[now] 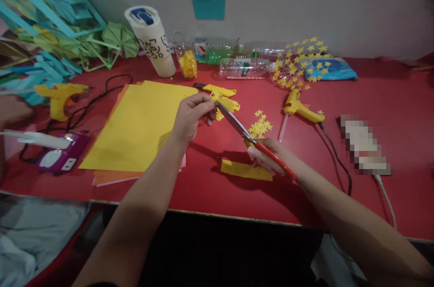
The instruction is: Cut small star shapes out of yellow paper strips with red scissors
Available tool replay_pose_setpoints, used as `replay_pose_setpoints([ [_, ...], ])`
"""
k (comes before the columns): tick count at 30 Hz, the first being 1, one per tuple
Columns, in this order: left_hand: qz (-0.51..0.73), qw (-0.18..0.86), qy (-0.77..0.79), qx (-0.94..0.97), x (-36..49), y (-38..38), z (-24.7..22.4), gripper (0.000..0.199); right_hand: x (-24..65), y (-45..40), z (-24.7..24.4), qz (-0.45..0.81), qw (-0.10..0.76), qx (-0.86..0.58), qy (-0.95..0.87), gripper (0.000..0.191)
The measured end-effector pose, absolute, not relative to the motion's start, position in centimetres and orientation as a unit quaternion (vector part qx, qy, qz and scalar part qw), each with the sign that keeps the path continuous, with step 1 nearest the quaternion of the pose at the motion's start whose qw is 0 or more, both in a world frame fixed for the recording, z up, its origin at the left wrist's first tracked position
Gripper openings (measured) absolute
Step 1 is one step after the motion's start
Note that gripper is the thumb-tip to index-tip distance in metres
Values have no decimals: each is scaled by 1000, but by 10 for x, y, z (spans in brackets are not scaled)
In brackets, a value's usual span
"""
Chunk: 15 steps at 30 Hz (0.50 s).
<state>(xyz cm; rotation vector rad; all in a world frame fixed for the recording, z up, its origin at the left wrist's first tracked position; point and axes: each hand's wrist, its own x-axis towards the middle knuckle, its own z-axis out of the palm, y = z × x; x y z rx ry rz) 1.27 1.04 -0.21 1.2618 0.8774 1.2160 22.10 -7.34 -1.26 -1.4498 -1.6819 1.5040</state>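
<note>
My right hand (262, 156) is closed round the red handles of a pair of scissors (233, 119), whose blades point up and left. The blade tips meet a small piece of yellow paper (213, 99) pinched between the thumb and fingers of my left hand (196, 113). The piece is mostly hidden by my fingers. Just right of the blades lies a pile of small yellow paper stars (260, 125). A yellow paper strip (242, 170) rests on the table below my right hand. Yellow paper scraps (230, 104) and a yellow cutter (220, 91) lie behind my left hand.
Stacked yellow sheets (135, 124) lie left. A yellow glue gun (301, 108) with its cord and a phone (364, 144) are right. A tumbler (152, 43), plastic bottles (246, 68) and a star-covered piece (291, 70) stand along the back. Another person's arm (13, 113) reaches in from the left.
</note>
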Motion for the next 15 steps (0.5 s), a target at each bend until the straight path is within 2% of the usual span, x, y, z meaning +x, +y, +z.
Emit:
replay_pose_setpoints([
  [15, 521, 565, 374, 520, 14, 9, 1, 9, 225, -74, -16, 572, 217, -537, -581, 49],
])
